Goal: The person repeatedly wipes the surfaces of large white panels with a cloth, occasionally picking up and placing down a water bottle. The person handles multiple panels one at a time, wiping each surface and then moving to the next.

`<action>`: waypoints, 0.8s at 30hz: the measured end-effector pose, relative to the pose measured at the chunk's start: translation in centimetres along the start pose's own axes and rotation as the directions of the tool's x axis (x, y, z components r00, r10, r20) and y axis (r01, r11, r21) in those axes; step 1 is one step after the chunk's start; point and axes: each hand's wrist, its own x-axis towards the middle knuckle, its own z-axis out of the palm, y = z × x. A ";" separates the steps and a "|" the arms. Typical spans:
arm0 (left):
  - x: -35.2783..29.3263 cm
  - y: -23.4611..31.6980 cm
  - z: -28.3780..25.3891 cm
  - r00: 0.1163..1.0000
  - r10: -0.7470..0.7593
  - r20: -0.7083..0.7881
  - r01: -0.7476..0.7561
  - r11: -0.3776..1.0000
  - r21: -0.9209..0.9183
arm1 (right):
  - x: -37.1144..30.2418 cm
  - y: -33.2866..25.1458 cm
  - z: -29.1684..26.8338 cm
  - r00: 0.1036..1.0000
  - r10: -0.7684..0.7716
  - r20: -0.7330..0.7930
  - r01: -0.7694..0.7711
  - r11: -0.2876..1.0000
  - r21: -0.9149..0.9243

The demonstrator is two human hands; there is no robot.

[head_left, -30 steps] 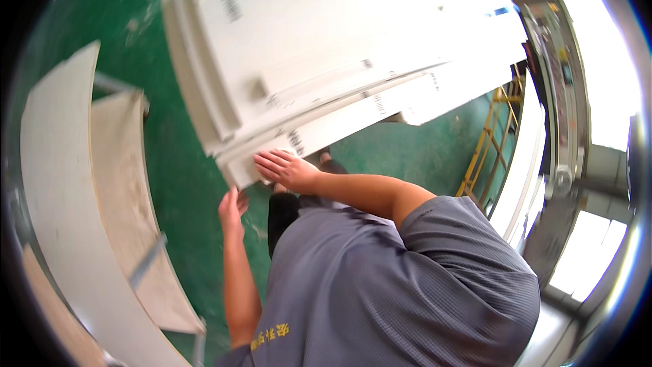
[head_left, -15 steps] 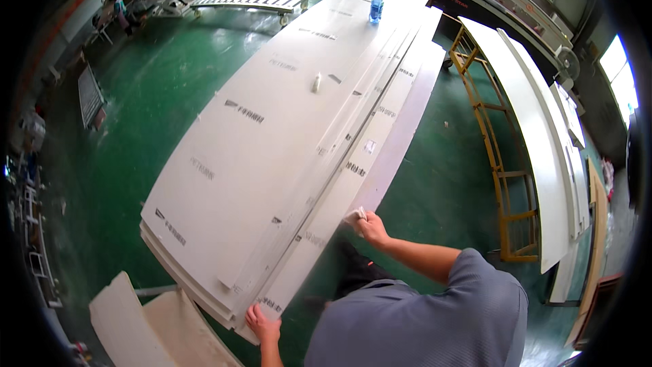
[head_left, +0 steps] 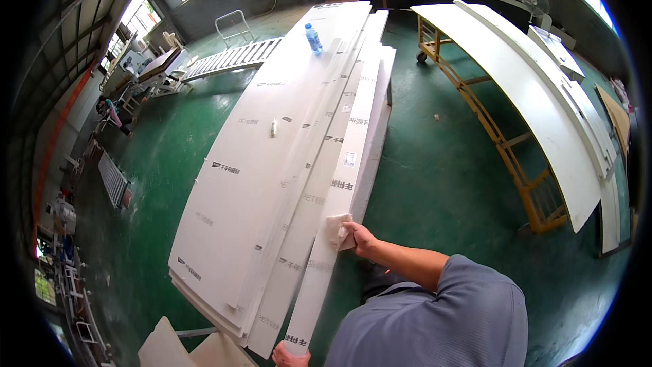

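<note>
The left hand (head_left: pixel 291 355) grips the near end of a long white strip (head_left: pixel 342 198) while the right hand (head_left: pixel 360 239) holds a cloth (head_left: pixel 335 230) against it, beside stacked boards (head_left: pixel 238 153) bearing a blue bottle (head_left: pixel 314 41), with a yellow cart (head_left: pixel 501 143) off to the right.

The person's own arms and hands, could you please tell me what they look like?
A grey, finely textured shirt has a short right sleeve, leaving the right forearm bare. The right hand and left hand wear no gloves; the left sleeve does not show.

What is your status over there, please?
Right hand holding white cloth against narrow white strip; left hand holding strip's near end; blue bottle on wide sheet, left of strip.
</note>
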 end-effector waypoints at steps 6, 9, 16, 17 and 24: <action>-7.7 11.8 1.2 0.998 0.024 0.056 -0.012 0.979 -0.202 | -12.7 -3.1 -11.5 0.981 -0.073 -0.181 0.064 0.997 -0.053; -6.6 21.7 -6.7 0.973 -0.069 0.220 0.165 0.873 -0.458 | -18.7 -6.5 -18.1 0.959 -0.133 -0.249 0.150 0.987 0.050; -2.4 34.4 -15.2 0.974 0.025 0.223 0.087 0.873 -0.479 | -23.5 -14.0 -29.6 0.908 -0.254 -0.332 0.329 0.924 0.193; -1.5 36.3 -15.6 0.976 0.028 0.216 0.084 0.865 -0.495 | -23.6 -15.5 -30.9 0.903 -0.263 -0.340 0.339 0.922 0.189; 8.9 55.0 -20.9 0.976 0.041 0.216 0.068 0.877 -0.475 | -22.5 -31.5 -40.6 0.919 -0.333 -0.209 0.375 0.904 0.208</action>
